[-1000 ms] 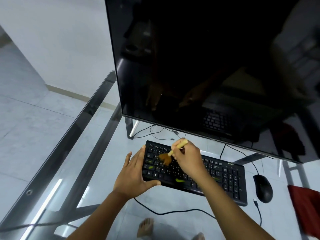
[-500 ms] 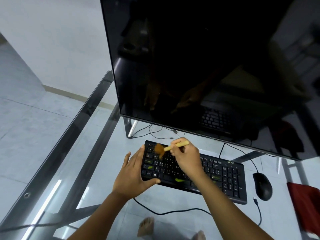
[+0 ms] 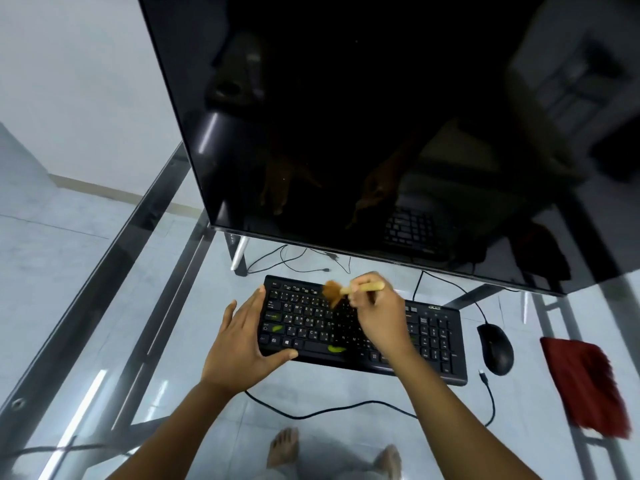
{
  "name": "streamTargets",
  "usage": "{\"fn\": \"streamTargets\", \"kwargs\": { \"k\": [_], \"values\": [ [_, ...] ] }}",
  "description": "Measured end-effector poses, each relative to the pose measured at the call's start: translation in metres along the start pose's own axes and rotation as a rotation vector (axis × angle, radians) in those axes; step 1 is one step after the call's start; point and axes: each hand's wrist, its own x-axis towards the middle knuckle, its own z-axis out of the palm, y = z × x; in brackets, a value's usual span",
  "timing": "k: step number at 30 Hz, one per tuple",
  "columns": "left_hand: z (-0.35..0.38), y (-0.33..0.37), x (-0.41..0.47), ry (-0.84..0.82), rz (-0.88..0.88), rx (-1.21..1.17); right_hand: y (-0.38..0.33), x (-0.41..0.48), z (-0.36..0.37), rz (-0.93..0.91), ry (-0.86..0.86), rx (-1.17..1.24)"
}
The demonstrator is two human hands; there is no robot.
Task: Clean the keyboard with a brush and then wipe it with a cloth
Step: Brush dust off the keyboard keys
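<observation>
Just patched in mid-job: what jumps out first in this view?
The big dark screen fills the top of the view. Below it, on the glass table, the right hand sweeps a brush over the black keyboard while the left hand steadies its left end. A red cloth lies right of the mouse.

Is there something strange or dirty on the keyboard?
Yes. Two green smears sit on the keyboard: one on the left keys, one on the front edge near the spacebar. They look like dirt, not printing.

Bare forearms, bare feet, no sleeves visible
</observation>
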Motion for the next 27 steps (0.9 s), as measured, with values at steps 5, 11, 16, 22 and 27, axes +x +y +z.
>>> {"fn": "streamTargets", "kwargs": {
  "k": [5, 11, 16, 22, 27],
  "values": [
    [0.002, 0.002, -0.001, 0.018, -0.032, -0.026, -0.001, -0.003, -0.010, 0.092, -0.270, 0.027],
    [0.005, 0.034, 0.005, 0.050, 0.025, 0.010, 0.002, -0.009, -0.021, 0.099, -0.183, 0.126],
    [0.009, 0.066, 0.024, -0.205, 0.163, 0.176, 0.014, -0.009, -0.034, 0.061, 0.102, 0.022],
    [0.021, 0.077, 0.040, -0.301, 0.178, 0.258, 0.026, -0.018, -0.042, 0.068, 0.114, -0.018],
    [0.031, 0.080, 0.045, -0.351, 0.117, 0.249, 0.039, -0.025, -0.047, 0.078, -0.010, 0.019]
  ]
}}
